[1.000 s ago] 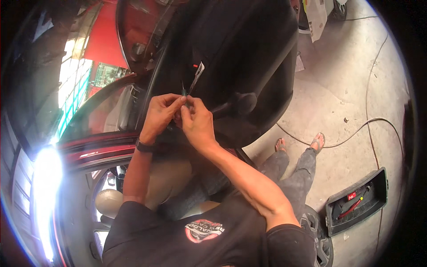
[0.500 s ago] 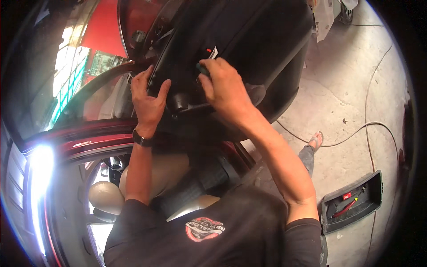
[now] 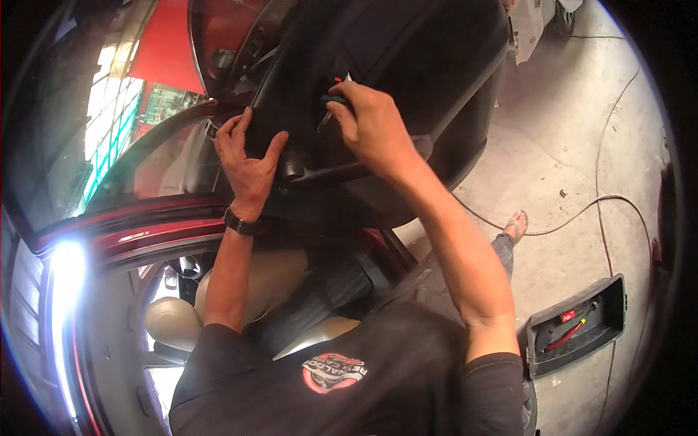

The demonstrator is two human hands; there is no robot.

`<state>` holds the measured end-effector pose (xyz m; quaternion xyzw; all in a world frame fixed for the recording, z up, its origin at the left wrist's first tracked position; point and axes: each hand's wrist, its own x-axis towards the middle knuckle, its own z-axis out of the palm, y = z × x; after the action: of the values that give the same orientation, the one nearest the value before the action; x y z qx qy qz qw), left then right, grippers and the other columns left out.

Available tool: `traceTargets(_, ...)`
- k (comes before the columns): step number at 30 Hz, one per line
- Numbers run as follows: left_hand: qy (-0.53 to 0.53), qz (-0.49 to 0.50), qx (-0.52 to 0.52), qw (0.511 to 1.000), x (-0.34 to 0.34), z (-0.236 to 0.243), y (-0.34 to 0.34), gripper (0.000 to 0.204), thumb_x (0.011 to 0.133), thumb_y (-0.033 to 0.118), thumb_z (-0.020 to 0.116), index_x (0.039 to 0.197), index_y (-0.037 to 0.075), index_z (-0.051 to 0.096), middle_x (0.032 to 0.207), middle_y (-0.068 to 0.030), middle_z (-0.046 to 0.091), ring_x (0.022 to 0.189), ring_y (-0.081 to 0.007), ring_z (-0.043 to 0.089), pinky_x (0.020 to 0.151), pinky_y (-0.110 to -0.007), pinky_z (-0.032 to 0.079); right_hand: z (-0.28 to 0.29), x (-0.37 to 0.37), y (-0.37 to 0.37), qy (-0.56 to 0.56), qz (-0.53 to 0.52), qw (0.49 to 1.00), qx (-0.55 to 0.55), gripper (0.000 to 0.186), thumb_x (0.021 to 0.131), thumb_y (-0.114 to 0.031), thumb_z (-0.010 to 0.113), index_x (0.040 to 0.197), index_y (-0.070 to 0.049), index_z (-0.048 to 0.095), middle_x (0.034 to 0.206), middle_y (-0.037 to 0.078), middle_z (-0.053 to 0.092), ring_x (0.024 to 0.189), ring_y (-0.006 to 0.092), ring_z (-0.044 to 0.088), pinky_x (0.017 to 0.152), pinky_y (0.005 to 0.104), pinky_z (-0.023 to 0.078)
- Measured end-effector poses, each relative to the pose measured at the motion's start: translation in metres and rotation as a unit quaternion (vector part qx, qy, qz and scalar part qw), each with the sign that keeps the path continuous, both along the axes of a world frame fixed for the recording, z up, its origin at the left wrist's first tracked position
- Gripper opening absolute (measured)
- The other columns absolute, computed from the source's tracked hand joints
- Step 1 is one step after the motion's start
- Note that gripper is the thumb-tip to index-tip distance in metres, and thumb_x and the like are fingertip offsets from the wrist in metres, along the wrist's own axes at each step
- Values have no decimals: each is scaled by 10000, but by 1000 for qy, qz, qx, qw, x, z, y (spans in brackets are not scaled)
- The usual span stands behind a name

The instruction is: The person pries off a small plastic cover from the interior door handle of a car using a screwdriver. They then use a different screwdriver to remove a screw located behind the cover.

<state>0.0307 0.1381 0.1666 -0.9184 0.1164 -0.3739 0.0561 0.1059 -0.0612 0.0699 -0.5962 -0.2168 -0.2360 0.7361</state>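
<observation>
My left hand rests with fingers spread on the left edge of a black car door panel. My right hand grips a small green-handled tool over the panel, beside a silver interior door handle and its small red tab; the handle is mostly hidden by my fingers. Below and between my hands is a round black fitting at the end of the armrest.
A red car frame with glass borders the left, and beige seats show below. A black tray holding red-handled tools lies on the concrete floor, crossed by hoses. Part of another vehicle is at top right.
My hands were together a second ago. They have since separated: the left went to the panel's edge and spread, the right moved up and right with the tool toward the silver handle.
</observation>
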Motion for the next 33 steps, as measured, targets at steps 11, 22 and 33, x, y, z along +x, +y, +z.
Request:
traceTargets(11,-6,2,-1,1000,1,-3,3,672,755,277,896,1334,60,633,1228,-122,555,1174,-302,519,1017,-422,434,22,25,-23,-19,53,990,-132,235,963,-177,628,969,55,662,876,257,681,880,444,662,767,471,523)
traceTargets(22,-9,2,16,1000,2,-5,4,644,803,309,867,1349,70,621,1250,-141,566,1191,-315,524,987,-438,449,32,32,-12,-33,13,990,-135,243,1004,-192,584,883,18,569,854,253,645,814,477,627,687,522,495)
traceTargets(33,-20,-15,17,1000,4,-6,5,680,757,277,892,1341,55,623,1221,-125,562,1170,-307,517,1025,-431,411,-12,10,1,-105,-107,988,23,155,964,-110,661,1076,-4,656,874,178,667,760,346,685,662,368,539)
